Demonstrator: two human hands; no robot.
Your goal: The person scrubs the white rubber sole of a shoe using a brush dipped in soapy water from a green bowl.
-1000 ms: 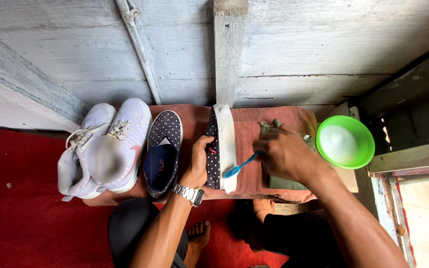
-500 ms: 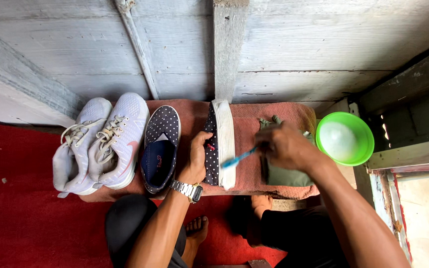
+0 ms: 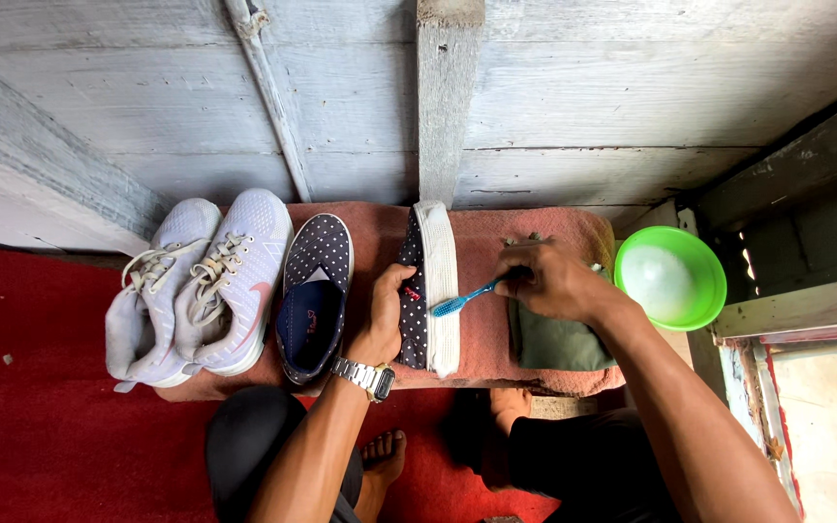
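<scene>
My left hand (image 3: pixel 384 315), with a watch on the wrist, holds a dark polka-dot slip-on shoe (image 3: pixel 425 286) tipped on its side, white sole facing right. My right hand (image 3: pixel 546 279) grips a blue toothbrush (image 3: pixel 461 299), whose bristle head touches the white sole. The matching polka-dot shoe (image 3: pixel 311 293) lies flat to the left, opening up. Everything rests on a reddish cloth (image 3: pixel 481 339) over a low bench.
Two white lace-up sneakers (image 3: pixel 198 286) sit at the bench's left end. A green bowl (image 3: pixel 670 277) of soapy water stands at the right, a folded green cloth (image 3: pixel 556 341) lies beneath my right hand. Red carpet (image 3: pixel 41 426) covers the floor; a grey plank wall is behind.
The view has shifted slightly. My right hand has moved the toothbrush a little along the sole; my left hand keeps holding the shoe.
</scene>
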